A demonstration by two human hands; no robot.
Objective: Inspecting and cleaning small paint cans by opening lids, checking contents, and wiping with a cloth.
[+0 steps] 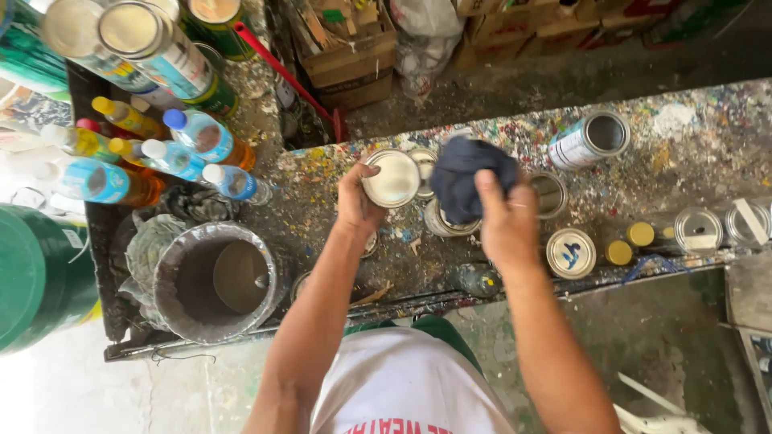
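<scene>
While left-hand fingers (363, 173) clasp the tin (392, 178), right-hand fingers (487, 186) grip the rag (470, 174).

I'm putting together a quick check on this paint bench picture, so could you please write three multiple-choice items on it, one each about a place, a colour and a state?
1. Where does the big lined bucket stand?
A. to the person's left
B. to the person's right
C. behind the cartons

2. What colour is the rag in the right hand?
A. white
B. dark blue
C. red

3. How is the small tin in the left hand?
A. lidded
B. open, pale inside
C. lying flat on the table

Answers: 1 A, it sits left of the left arm; 2 B, the bunched cloth is dark blue; 3 B, its pale inside shows.
</scene>
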